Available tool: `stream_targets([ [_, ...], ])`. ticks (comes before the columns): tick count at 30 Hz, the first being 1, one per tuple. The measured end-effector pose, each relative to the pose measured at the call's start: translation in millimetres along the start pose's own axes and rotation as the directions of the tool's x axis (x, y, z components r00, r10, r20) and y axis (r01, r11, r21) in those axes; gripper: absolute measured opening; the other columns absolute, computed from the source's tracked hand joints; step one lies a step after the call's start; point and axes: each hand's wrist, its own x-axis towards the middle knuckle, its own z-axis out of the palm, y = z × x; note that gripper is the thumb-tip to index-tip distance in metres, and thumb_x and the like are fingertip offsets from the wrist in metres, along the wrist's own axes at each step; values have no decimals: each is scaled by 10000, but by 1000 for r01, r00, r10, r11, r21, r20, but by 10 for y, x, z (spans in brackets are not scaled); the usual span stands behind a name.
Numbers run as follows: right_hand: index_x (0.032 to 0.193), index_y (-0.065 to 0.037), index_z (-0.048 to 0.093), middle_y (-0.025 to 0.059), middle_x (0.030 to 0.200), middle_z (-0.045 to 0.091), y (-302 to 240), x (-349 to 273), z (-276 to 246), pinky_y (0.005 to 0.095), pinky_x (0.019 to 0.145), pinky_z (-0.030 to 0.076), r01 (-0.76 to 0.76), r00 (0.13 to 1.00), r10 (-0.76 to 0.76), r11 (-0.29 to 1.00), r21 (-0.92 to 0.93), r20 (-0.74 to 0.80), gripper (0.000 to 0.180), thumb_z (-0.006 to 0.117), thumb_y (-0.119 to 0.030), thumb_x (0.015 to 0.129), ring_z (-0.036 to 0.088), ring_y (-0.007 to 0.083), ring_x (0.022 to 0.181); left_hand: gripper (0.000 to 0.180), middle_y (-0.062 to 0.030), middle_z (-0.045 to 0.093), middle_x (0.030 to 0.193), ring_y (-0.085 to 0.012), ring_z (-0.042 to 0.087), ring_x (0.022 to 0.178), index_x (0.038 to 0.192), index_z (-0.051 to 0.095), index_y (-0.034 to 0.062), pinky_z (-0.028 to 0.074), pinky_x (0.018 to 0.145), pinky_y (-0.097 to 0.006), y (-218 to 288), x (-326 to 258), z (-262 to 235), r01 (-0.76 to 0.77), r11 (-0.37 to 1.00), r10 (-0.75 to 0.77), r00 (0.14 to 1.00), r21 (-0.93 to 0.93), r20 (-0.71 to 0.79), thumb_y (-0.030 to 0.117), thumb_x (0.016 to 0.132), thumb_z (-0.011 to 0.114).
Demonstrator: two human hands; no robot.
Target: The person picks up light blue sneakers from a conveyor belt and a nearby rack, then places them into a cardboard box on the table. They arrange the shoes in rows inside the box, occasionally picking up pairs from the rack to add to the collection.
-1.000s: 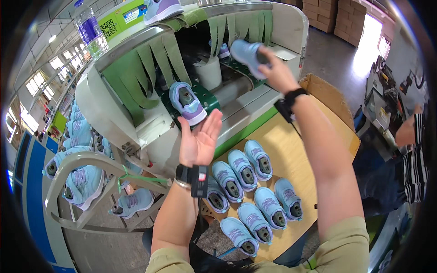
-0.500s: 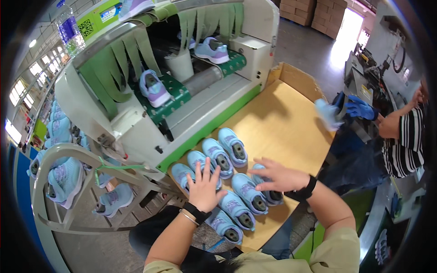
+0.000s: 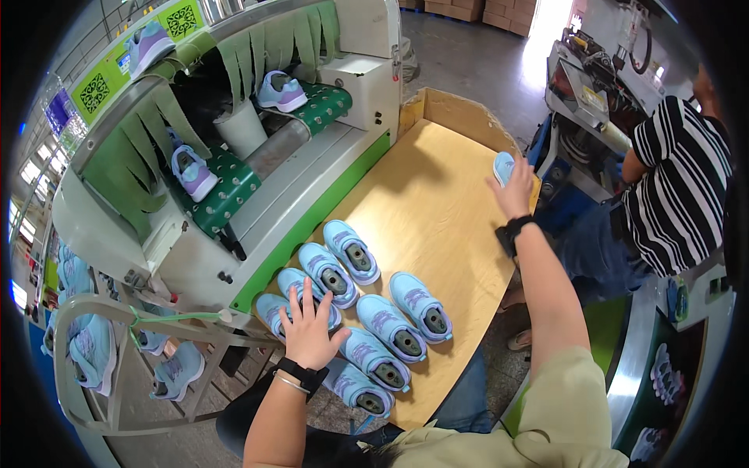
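Note:
Two groups of light-blue sneakers with purple trim stand on a wooden board. My left hand (image 3: 310,334) is spread over the left group, its fingers over a sneaker (image 3: 290,282) in that row; whether it touches is hard to tell. My right hand (image 3: 512,193) is stretched to the board's far right edge, fingers apart at a lone sneaker (image 3: 503,164), which it partly hides. Nearer me lies the second group, including a sneaker (image 3: 421,306) at its right end. Dark inserts show in the shoe openings.
A machine with green strip curtains (image 3: 117,171) carries sneakers (image 3: 193,173) on two green belts (image 3: 226,204). The wooden board (image 3: 437,195) has a raised cardboard edge (image 3: 460,115). A rack (image 3: 86,312) with more sneakers stands left. A person in a striped shirt (image 3: 679,187) works at right.
My right hand has left the near group and reached far right to the lone sneaker, which a co-worker's gloved hand was beside before. My left hand stays over the left group. The view has shifted.

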Motion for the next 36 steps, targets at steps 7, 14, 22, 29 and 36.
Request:
stream_targets([
  [7, 1360, 46, 532, 293, 1253, 665, 1106, 72, 486, 457, 1005, 500, -407, 900, 359, 896, 181, 246, 775, 832, -385, 791, 638, 439, 1187, 841, -255, 144, 1700, -503, 149, 1537, 1499, 503, 114, 214, 1150, -676, -11, 31, 38, -37, 999, 37, 999, 0, 3, 477, 802, 802],
  [14, 1298, 61, 612, 188, 1140, 726, 507, -575, -87, 397, 919, 534, -317, 862, 94, 867, 384, 499, 636, 783, -374, 867, 701, 300, 1058, 947, -258, 118, 1705, -526, 121, 1539, 1559, 418, 123, 173, 1174, -672, -6, 58, -20, -4, 1000, 5, 997, -17, 71, 499, 789, 819],
  [22, 1478, 70, 458, 147, 1333, 642, -1336, -1597, -1491, 356, 1005, 513, -486, 607, -510, 368, 793, 609, 707, 735, -349, 980, 646, 229, 1157, 891, -176, 320, 1667, -376, 322, 1525, 1625, 264, 37, 332, 1186, -529, 705, 81, -297, 157, -244, -40, 984, -957, 172, 684, 1032, 418],
  [29, 1570, -17, 322, 310, 1529, 392, -1005, -2336, -1540, 495, 1191, 338, 106, 628, -581, 723, 683, 517, 722, 638, -51, 921, 400, 486, 1412, 810, -179, 500, 1537, -366, 641, 1209, 1573, 369, 173, 610, 835, -456, 302, 327, -918, 107, -677, 63, 994, -728, 87, 741, 1010, 239],
  [36, 1597, -47, 279, 265, 1512, 432, -979, -2620, -1319, 439, 1177, 368, -124, 711, -427, 706, 697, 559, 791, 647, 11, 900, 432, 407, 1426, 831, -276, 464, 1524, -395, 493, 1397, 1489, 395, -86, 505, 1126, -462, -845, 1294, -1304, -250, -634, -240, 963, -732, -122, 619, 1049, 393],
])
